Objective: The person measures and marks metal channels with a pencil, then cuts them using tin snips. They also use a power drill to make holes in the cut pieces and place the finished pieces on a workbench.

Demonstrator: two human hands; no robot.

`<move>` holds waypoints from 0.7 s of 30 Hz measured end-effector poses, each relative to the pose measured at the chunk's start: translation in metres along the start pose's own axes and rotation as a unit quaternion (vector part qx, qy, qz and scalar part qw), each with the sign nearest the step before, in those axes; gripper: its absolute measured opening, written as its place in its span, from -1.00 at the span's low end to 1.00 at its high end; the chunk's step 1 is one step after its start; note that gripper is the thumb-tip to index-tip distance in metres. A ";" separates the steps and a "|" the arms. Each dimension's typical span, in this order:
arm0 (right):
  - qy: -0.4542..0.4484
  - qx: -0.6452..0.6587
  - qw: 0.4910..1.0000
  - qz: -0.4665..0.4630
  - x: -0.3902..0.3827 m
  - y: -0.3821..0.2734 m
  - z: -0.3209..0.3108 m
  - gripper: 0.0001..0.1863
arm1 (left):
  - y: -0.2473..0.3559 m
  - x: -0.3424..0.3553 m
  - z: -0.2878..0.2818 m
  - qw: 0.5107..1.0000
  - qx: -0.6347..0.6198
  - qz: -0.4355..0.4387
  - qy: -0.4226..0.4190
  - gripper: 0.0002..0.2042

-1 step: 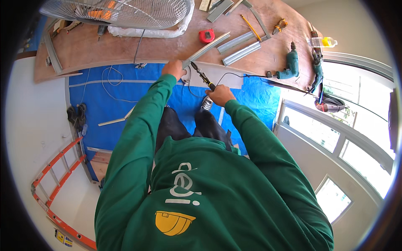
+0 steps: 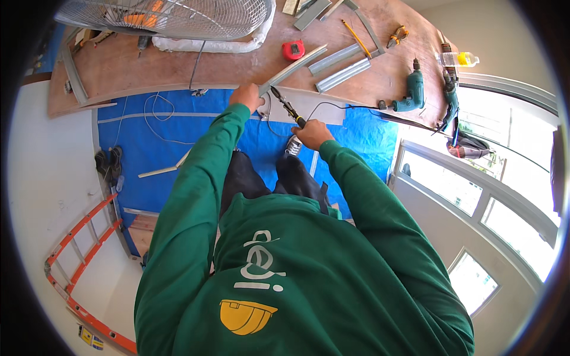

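My left hand (image 2: 247, 98) is closed around the near end of a narrow grey metal channel (image 2: 295, 66), which slants up and right across the table edge. In my right hand (image 2: 314, 134) are the handles of what look like tin snips (image 2: 288, 109), dark with yellow marks. Their tip points up and left, right by the metal channel close to my left fingers. Whether the jaws touch the metal is too small to tell. Beyond the channel lies a red tape measure (image 2: 293, 50). Two more metal channel pieces (image 2: 342, 75) lie to its right, with a yellow pencil (image 2: 356, 39) across them.
The wooden table (image 2: 231, 65) carries a wire-caged fan (image 2: 202, 18), pliers (image 2: 397, 37), a green drill (image 2: 411, 89) and a plastic bottle (image 2: 457, 59). Blue sheeting (image 2: 142, 130) covers the floor, with cords on it. An orange ladder (image 2: 80, 267) leans left; windows are right.
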State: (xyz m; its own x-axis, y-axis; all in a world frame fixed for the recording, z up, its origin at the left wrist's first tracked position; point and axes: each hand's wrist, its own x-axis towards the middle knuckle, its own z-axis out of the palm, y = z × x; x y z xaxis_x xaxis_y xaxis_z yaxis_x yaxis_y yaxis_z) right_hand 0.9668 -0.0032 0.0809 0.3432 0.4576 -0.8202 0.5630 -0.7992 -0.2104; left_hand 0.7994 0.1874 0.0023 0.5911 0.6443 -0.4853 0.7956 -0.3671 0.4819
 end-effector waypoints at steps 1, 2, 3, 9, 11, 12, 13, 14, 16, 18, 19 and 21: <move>-0.010 -0.001 1.000 -0.007 0.003 -0.002 -0.003 -0.33 | -0.001 0.006 -0.002 1.000 0.006 0.001 -0.008 -0.64; -0.013 0.004 1.000 -0.007 0.004 -0.003 -0.004 -0.35 | -0.003 0.011 -0.003 1.000 0.012 0.003 -0.016 -0.63; -0.017 0.012 1.000 -0.006 0.007 -0.002 -0.004 -0.36 | 0.000 0.011 -0.006 1.000 0.018 0.002 -0.019 -0.63; 0.017 0.055 0.998 -0.036 0.034 0.021 0.025 -0.55 | 0.010 0.003 -0.014 0.999 0.027 -0.008 -0.035 -0.66; 0.039 0.070 0.995 -0.051 0.042 0.026 0.031 -0.60 | 0.011 0.001 -0.014 0.998 0.015 -0.015 -0.053 -0.67; 0.047 0.075 0.995 -0.057 0.047 0.028 0.038 -0.61 | 0.008 0.001 -0.011 0.999 0.020 -0.008 -0.041 -0.67; 0.054 0.079 0.994 -0.061 0.052 0.030 0.044 -0.63 | 0.006 0.001 -0.008 0.999 0.025 0.000 -0.030 -0.67; 0.064 0.089 0.992 -0.066 0.059 0.033 0.048 -0.63 | 0.004 0.001 -0.004 0.999 0.031 0.008 -0.019 -0.67; 0.083 0.113 0.987 -0.074 0.064 0.033 0.052 -0.63 | 0.006 0.001 -0.007 0.999 0.030 0.006 -0.021 -0.66; 0.067 0.134 0.986 -0.067 0.060 0.032 0.054 -0.63 | 0.008 0.001 -0.009 0.999 0.039 0.004 -0.025 -0.66; 0.070 0.134 0.986 -0.066 0.057 0.029 0.053 -0.63 | 0.006 0.001 -0.011 0.998 0.048 0.003 -0.027 -0.66; 0.079 0.135 0.985 -0.071 0.052 0.031 0.052 -0.64 | 0.007 -0.001 -0.007 0.998 0.059 0.005 -0.007 -0.64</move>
State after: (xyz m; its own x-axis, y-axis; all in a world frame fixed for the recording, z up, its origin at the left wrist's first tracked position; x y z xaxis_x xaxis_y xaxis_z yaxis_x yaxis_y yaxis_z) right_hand 0.9634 -0.0241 0.0039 0.4003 0.6094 -0.6844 0.4002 -0.7881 -0.4677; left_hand 0.8036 0.1889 0.0107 0.6000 0.6306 -0.4923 0.7995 -0.4508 0.3969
